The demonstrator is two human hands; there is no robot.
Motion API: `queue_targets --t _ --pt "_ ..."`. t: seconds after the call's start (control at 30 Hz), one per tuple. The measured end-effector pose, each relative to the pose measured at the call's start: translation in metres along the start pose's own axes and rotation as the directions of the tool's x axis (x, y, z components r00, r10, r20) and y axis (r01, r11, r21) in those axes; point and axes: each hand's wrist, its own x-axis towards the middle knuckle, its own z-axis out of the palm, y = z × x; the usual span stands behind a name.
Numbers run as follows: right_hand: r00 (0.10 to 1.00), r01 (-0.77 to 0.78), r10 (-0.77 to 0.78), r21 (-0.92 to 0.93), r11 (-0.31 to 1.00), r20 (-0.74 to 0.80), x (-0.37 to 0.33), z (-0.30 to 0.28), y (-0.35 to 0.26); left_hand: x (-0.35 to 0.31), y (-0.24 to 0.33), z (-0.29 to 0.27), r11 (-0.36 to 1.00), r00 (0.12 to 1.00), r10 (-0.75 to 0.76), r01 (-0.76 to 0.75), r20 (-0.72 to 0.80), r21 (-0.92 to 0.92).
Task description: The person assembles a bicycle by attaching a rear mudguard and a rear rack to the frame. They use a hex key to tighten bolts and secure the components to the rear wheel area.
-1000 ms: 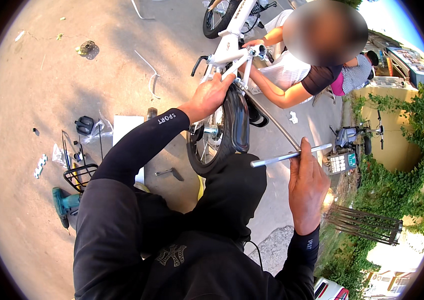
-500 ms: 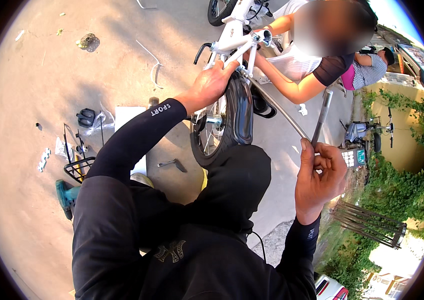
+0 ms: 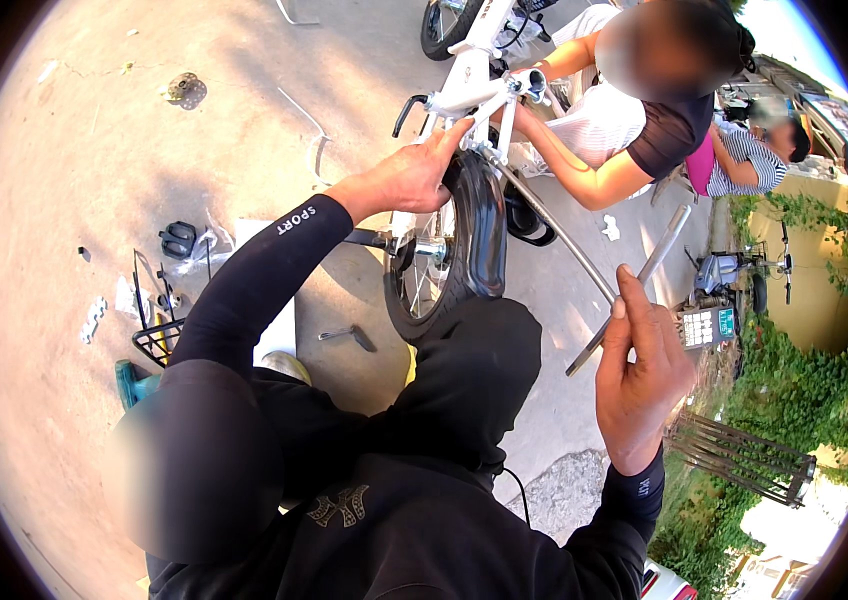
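Observation:
A white bicycle frame (image 3: 469,85) lies in front of me, its black-tyred wheel (image 3: 409,290) and glossy black mudguard (image 3: 486,245) pointing toward my knees. My left hand (image 3: 406,180) is closed around the frame beside the wheel, index finger stretched along it. A long metal T-handle wrench (image 3: 569,245) reaches from a joint above the mudguard to my right hand (image 3: 644,380). That hand pinches the wrench where its crossbar (image 3: 659,250) meets the shaft; the crossbar sticks out on both sides. What the wrench's far end sits on is too small to tell.
Across the bicycle a person (image 3: 594,140) has their hands at the frame. At left lie a pedal (image 3: 178,238), a black rack (image 3: 156,340) and a teal power tool (image 3: 134,384). A small dark tool (image 3: 352,337) lies near the wheel. A second person (image 3: 749,160) is farther right.
The wrench's crossbar has turned and now extends past the shaft toward me. My right hand has shifted slightly down with its fingers straighter. My left hand remains at the frame.

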Motion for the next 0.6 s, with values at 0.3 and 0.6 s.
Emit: queue_targets --t 0.3,0.6 --pt "0.959 0.261 -0.274 -0.611 0.747 0.075 0.012 0.013 0.003 0.022 -0.030 0.003 0.908 0.969 -0.244 0.244 0.046 -0.339" --pt "0.712 0.684 -0.463 -0.670 0.289 0.527 0.038 0.003 0.012 0.024 -0.037 -0.008 0.852 0.939 -0.234 0.322 0.250 -0.412"
